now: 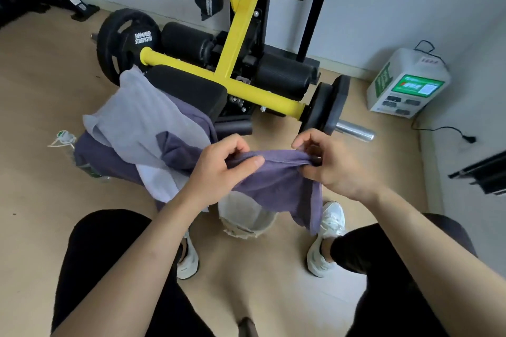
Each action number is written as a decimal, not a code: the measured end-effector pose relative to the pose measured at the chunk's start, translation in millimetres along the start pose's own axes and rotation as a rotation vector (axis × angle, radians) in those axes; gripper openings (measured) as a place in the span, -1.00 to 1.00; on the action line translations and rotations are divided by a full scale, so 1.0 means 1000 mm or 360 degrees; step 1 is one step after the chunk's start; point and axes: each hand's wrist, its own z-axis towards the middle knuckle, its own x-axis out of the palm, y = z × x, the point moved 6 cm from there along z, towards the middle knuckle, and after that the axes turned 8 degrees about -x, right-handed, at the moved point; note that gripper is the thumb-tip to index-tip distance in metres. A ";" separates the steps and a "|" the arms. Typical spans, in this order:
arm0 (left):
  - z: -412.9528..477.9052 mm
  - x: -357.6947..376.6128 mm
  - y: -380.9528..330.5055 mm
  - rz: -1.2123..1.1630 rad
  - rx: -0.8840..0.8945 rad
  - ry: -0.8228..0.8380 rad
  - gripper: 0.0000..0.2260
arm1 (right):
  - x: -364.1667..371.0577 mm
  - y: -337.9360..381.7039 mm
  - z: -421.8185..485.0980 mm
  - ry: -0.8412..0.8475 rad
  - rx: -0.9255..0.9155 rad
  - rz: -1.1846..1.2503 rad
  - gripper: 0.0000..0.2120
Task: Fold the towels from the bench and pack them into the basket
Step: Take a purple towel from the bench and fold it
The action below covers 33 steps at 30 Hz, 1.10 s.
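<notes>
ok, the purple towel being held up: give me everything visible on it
The purple towel is a dusky violet, terry-looking cloth with a stitched hem along its top edge. It is in the air, unfolded or only loosely doubled. The left hand pinches one end of the top edge and the right hand the other, so that edge runs nearly level between them. The rest sags and hangs lower on the right, in front of the pale basket on the floor. It seems to touch nothing else.

The basket (246, 220) below the hands is partly covered by the purple towel (276, 186). Left of the left hand (219, 169), towels hide the bench end.
</notes>
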 end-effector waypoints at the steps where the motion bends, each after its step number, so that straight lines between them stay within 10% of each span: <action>1: -0.001 0.004 -0.002 -0.0037 -0.0037 -0.0013 -0.72 | -0.001 -0.011 -0.008 -0.0024 0.0047 0.0039 -0.68; 20: -0.004 0.011 0.005 -0.0724 -0.0284 -0.0401 -0.84 | 0.002 -0.144 -0.070 -0.0435 0.0768 -0.0076 -0.92; 33: -0.009 0.075 0.041 -0.0011 -0.0451 0.0428 -0.95 | 0.026 -0.065 -0.056 -0.0104 0.0233 0.0118 -0.70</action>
